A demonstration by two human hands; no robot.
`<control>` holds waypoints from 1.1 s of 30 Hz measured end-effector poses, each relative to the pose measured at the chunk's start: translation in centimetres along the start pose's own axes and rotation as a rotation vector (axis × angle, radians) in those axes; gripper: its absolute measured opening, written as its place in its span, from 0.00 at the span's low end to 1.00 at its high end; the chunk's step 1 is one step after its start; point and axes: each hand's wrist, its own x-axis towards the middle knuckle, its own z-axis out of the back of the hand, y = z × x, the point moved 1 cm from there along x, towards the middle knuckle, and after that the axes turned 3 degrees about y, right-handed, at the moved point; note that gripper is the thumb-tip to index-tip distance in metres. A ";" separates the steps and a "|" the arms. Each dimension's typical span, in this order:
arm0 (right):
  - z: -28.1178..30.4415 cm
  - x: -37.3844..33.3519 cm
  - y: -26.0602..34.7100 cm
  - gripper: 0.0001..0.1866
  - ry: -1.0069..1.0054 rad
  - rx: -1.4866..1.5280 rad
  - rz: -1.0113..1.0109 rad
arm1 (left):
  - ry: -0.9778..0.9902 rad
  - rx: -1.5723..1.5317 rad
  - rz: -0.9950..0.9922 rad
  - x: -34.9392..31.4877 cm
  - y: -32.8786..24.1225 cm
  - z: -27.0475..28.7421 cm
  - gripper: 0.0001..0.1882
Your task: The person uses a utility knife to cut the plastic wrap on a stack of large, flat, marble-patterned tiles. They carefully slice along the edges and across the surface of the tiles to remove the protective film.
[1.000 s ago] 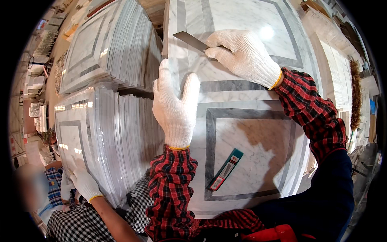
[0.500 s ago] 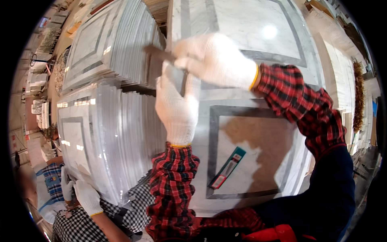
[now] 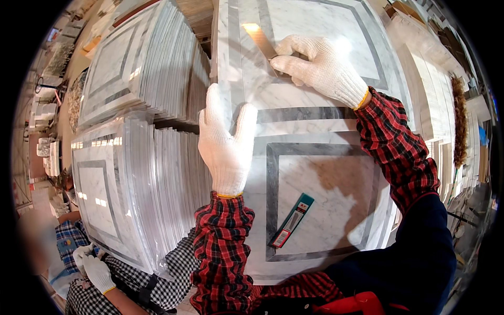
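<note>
My right hand (image 3: pixel 323 65), in a white knit glove, pinches one end of a thin, flat metal blade (image 3: pixel 258 39) between thumb and fingers. The blade slants over the far marble panel (image 3: pixel 310 23), its far end shining with reflected light. Whether it touches the stone, I cannot tell. My left hand (image 3: pixel 224 139), gloved the same way, is open at the left edge of the marble, thumb apart from the fingers and nothing held. Nearer to me, a slim green and red box (image 3: pixel 292 220) with a blade pictured on it lies slantwise on the near marble panel (image 3: pixel 331 189).
Stacks of upright marble tiles (image 3: pixel 178 163) stand close on my left, the near stack wrapped in clear plastic. Beyond it is another tile stack (image 3: pixel 168 58). A co-worker's gloved hands (image 3: pixel 95 270) show at the lower left. Pale stacked slabs (image 3: pixel 428 79) line the right.
My right hand has moved right and slightly farther away with the blade, parting from my left hand. My left hand now stands alone, slightly lower. The co-worker's hands have drawn together.
</note>
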 end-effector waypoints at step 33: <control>-1.7 0.5 -0.7 0.10 -0.040 -0.403 0.313 | -0.015 0.047 0.026 0.0 0.1 -0.5 0.36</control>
